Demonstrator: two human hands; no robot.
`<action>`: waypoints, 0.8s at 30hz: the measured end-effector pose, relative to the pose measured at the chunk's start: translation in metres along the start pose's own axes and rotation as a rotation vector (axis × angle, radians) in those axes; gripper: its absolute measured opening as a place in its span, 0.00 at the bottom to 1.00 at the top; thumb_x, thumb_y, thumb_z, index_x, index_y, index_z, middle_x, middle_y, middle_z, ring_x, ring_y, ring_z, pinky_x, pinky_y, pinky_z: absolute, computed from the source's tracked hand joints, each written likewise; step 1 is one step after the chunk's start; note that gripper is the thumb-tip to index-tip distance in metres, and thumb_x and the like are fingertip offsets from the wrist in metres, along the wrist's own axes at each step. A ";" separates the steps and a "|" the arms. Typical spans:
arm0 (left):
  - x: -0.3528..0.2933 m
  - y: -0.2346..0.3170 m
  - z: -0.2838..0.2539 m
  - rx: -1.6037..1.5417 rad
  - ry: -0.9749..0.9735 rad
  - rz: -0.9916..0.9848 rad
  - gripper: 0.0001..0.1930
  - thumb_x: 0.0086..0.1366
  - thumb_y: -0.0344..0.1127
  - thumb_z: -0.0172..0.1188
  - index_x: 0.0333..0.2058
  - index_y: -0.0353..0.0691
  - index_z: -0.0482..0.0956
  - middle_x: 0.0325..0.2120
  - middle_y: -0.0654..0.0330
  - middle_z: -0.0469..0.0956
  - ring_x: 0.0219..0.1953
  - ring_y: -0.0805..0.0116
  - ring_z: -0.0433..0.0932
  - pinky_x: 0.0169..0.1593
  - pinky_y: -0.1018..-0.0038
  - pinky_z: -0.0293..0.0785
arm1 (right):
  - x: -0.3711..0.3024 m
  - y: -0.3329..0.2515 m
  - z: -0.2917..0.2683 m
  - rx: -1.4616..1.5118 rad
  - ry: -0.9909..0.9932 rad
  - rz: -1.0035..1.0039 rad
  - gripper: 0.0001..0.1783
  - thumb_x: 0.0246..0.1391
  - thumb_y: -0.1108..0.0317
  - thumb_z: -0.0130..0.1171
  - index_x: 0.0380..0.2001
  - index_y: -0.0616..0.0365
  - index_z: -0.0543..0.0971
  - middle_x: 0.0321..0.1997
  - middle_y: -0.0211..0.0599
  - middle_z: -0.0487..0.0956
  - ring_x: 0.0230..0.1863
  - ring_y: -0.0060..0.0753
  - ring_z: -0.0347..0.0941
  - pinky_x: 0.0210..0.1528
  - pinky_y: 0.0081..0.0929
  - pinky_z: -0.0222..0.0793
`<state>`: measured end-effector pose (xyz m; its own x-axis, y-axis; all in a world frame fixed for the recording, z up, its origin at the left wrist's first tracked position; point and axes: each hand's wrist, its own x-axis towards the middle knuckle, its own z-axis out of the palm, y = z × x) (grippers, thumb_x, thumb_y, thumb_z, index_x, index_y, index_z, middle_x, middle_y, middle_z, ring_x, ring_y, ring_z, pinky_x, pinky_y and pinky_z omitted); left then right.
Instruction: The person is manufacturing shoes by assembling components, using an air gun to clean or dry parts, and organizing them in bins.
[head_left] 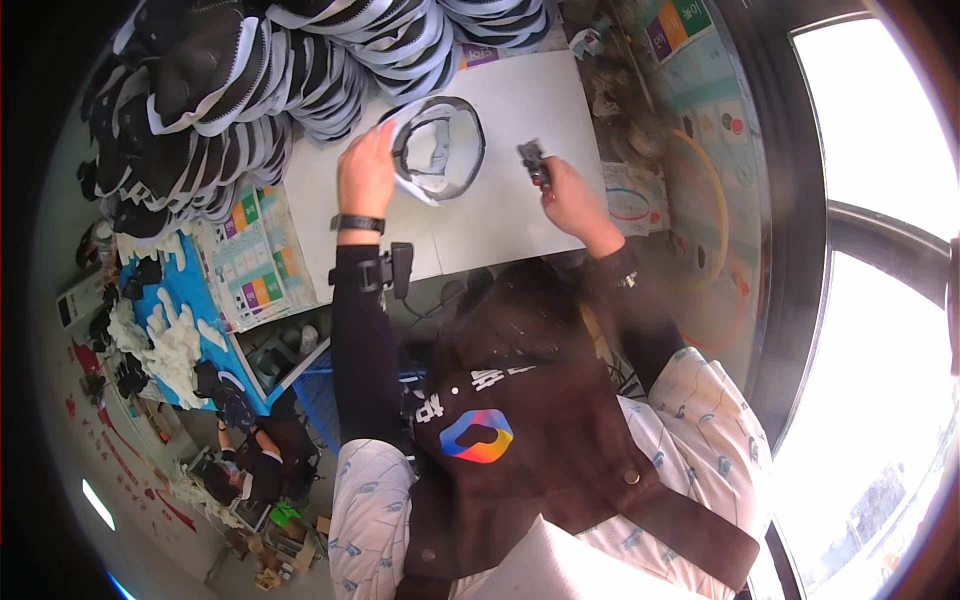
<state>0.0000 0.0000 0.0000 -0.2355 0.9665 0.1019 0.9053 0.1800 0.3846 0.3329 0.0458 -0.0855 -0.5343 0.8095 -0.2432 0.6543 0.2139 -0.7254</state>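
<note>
My left hand (366,178) grips the edge of a white-and-grey cap (476,150) above the white tabletop. The cap's hollow inside faces up, with a dark band round its rim and a pale lining. To the right, apart from the cap, my right hand (580,207) is closed round a small black hand tool (532,160) with a bit of red by the fingers. The tool's exact kind cannot be made out. Its black head points away from me and to the left.
Stacks of black pieces with white edges (215,90) cover the table's far left. The white table (520,225) borders a printed wall (700,130) on the right. White gloves (170,340) lie on a blue surface at the left. Another person (262,475) works beyond it.
</note>
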 end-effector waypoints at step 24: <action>-0.227 -0.051 0.018 -1.351 -0.379 -0.739 0.25 0.73 0.34 0.58 0.65 0.35 0.65 0.57 0.58 0.74 0.57 0.68 0.75 0.59 0.65 0.74 | 0.113 -0.040 0.075 0.821 -0.203 0.333 0.20 0.61 0.55 0.65 0.43 0.65 0.83 0.37 0.41 0.84 0.34 0.31 0.82 0.38 0.27 0.80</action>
<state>0.0137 -0.2252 -0.0595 -0.1777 0.7679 -0.6154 -0.3807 0.5230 0.7626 0.2064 0.0876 -0.1328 -0.5205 0.6311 -0.5751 0.2461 -0.5341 -0.8088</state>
